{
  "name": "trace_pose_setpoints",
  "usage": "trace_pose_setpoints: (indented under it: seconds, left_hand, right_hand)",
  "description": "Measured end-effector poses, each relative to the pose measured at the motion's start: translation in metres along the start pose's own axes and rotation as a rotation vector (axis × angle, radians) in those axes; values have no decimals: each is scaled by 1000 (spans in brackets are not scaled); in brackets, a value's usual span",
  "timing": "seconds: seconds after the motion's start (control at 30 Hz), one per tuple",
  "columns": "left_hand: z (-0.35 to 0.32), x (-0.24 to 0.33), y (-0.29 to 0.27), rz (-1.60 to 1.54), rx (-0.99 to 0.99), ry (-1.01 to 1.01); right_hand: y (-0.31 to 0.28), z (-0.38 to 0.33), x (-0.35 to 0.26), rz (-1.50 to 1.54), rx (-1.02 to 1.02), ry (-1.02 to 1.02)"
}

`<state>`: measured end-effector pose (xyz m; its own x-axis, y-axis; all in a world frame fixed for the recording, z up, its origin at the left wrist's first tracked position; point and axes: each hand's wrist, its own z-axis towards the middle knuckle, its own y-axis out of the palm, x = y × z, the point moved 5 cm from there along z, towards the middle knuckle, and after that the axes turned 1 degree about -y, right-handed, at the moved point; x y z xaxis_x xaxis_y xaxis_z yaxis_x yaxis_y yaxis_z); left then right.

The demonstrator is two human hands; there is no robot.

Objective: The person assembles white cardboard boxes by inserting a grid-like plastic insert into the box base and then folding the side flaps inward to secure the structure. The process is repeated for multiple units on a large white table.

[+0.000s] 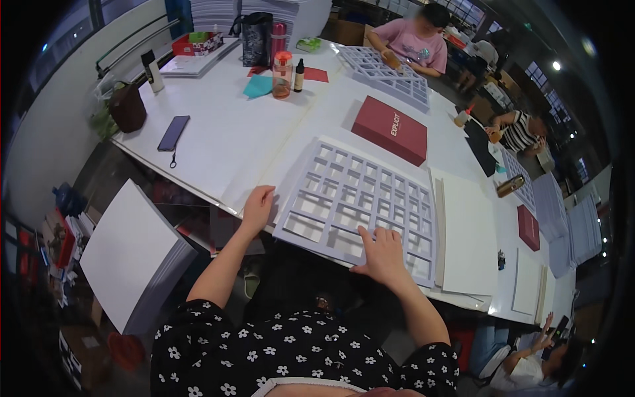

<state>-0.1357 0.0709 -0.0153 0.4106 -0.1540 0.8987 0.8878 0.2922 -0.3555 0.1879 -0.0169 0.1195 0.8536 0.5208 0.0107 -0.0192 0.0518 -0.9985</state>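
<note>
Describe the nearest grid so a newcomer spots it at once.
Start at the white table and go to its near edge. There lies a pale, flat grid, with a red box just beyond it. Unlike the other grids, which lie farther off, this one has the wearer's right hand on it.

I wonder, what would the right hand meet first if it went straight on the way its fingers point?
The right hand would probably first meet more bars of the pale grey lattice frame, though depth is unclear.
</note>
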Motion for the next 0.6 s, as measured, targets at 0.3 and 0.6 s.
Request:
trace_pose_setpoints:
  seconds: [0.3, 0.6]
  left_hand:
    - [-28, 1, -2, -200, -42, -111]
    - [-51, 25, -1, 305, -241, 242]
  right_hand:
    - [37, 25, 14, -1, -41, 86]
    - [40, -101, 84, 331, 460, 710]
